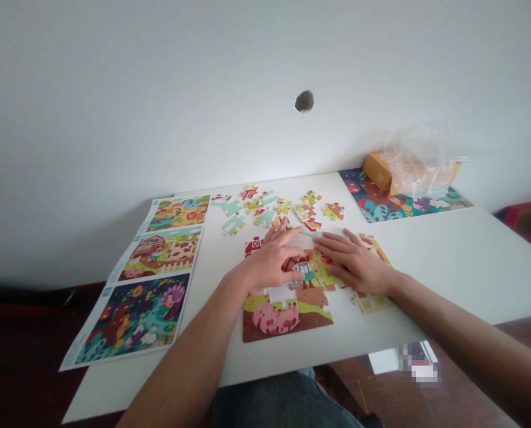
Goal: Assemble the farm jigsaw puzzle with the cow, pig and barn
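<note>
A partly joined farm jigsaw puzzle (287,324) lies on the white table, with a pink pig along its lower left and gaps showing the tabletop. My left hand (272,261) rests over its upper left part, fingers spread and thumb pointing right beside the picture of a farmer. On the right part of the puzzle, my right hand (359,261) lies palm down with its fingers stretched out to the left. Both hands cover some pieces. Just beyond the fingertips are several loose puzzle pieces (263,219) in green, pale blue and red.
A picture sheet (189,285) with three printed scenes lies at the left of the table (461,267). At the back right is a finished dark jigsaw (381,209), bearing an orange box (376,169) and a clear plastic bag (419,163). A wall stands behind.
</note>
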Demonstrator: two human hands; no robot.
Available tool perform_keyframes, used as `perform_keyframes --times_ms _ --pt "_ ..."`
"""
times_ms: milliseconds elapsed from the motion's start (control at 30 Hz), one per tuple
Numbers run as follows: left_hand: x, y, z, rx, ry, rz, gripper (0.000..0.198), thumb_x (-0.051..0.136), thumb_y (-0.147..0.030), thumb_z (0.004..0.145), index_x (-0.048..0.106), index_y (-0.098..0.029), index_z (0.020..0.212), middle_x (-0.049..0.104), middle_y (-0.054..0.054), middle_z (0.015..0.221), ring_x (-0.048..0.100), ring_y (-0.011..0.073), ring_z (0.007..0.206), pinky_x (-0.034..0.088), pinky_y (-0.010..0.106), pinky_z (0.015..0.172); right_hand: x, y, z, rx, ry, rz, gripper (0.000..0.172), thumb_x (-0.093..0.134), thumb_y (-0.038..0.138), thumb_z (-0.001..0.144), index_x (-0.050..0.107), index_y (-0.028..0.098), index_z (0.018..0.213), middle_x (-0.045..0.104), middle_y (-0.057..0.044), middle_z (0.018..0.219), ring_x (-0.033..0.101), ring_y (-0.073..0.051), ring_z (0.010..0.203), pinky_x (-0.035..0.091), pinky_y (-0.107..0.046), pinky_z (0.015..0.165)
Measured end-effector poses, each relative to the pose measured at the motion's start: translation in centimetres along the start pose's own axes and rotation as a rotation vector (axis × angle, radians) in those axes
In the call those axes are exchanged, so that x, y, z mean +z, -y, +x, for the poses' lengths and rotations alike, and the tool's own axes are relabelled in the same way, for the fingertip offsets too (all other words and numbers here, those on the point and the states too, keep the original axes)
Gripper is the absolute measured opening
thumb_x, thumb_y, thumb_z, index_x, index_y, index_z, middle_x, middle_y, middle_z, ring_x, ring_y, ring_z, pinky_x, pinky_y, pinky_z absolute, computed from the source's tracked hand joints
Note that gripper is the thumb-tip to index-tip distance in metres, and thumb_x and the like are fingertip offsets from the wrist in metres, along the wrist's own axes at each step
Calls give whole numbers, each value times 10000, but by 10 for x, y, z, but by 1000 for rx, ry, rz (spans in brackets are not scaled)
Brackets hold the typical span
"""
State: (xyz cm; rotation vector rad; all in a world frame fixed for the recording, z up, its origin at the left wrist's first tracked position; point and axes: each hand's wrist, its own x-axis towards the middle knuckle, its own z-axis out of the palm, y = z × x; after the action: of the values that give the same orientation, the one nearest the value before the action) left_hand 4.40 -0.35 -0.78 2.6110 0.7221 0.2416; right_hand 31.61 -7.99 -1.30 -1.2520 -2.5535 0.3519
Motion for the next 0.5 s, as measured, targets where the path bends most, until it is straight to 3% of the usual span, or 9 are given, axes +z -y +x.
perform_keyframes --times_ms 200,500 --pt "0 -1 0 3 -5 -14 378 718 -444 839 682 -293 1184 194 6 1650 25 358 1530 90 585 1246 3 2 -1 -36 19 -46 568 354 330 1035 215 259 1581 297 -87 1609 225 -298 1501 138 -663 1179" --pt "2 -5 0 -44 -1 -42 360 701 -438 855 669 -277 1175 203 41 1643 83 365 1525 123 602 1233 3 8 -1 -13 -3 -52 567 353 315 1034 219 252 1581 308 -93 1600 248 -284 1492 150 -634 1196"
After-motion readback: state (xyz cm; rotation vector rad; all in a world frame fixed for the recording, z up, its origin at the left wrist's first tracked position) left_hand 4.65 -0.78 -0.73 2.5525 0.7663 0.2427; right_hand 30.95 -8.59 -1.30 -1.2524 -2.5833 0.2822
